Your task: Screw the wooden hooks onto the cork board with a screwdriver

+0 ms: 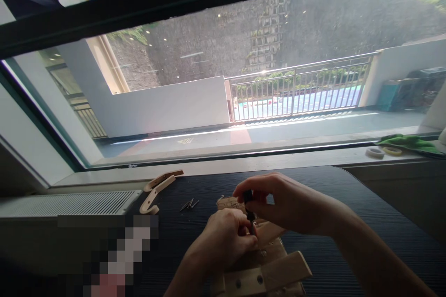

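My right hand (278,202) is closed around the black handle of a small screwdriver (248,209), held upright with its tip pointing down. My left hand (228,239) is pinched shut at the tip of the screwdriver, pressing on a wooden piece; what the fingers pinch is hidden. Under both hands lies a light wooden rack (268,269) with a crossbar that has screw holes. Two loose wooden hooks (156,190) lie on the dark ribbed tabletop (348,241) to the left. A few small dark screws (189,204) lie between the hooks and my hands.
A large window fills the view ahead, with a sill (244,164) just behind the table. Tape rolls (383,151) and a green cloth (411,143) rest on the sill at the right. A white vent grille (69,203) runs along the left. A blurred patch covers the lower left.
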Action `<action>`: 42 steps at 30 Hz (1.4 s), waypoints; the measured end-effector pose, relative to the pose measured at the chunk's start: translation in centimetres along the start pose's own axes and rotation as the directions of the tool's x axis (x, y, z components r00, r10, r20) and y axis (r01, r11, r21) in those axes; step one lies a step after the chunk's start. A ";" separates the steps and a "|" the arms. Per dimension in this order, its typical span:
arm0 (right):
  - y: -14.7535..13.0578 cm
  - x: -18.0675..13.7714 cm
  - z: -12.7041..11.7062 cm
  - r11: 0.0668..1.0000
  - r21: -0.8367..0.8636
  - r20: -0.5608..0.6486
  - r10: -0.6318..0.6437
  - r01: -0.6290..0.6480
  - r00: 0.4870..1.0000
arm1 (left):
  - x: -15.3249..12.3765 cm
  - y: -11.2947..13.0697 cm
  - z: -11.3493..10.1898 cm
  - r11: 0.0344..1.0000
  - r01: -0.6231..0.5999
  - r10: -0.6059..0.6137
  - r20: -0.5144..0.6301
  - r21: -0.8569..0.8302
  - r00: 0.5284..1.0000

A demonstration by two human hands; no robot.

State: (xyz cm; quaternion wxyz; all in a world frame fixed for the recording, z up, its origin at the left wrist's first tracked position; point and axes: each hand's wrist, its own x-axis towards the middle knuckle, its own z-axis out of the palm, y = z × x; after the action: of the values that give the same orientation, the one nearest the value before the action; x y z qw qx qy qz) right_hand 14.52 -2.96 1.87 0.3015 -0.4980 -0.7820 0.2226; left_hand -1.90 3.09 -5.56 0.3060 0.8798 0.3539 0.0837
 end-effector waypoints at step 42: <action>0.3 0.5 0.7 0.970 -0.238 -0.066 0.022 -0.037 0.998 | -0.2 0.5 -0.2 1.000 0.030 -0.030 -0.002 0.009 1.000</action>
State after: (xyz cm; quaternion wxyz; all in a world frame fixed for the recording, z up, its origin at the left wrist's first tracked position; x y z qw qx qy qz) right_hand 14.03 -2.43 1.28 0.2602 -0.5491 -0.7857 0.1155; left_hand -1.86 2.76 -5.09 0.3031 0.8757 0.3678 0.0782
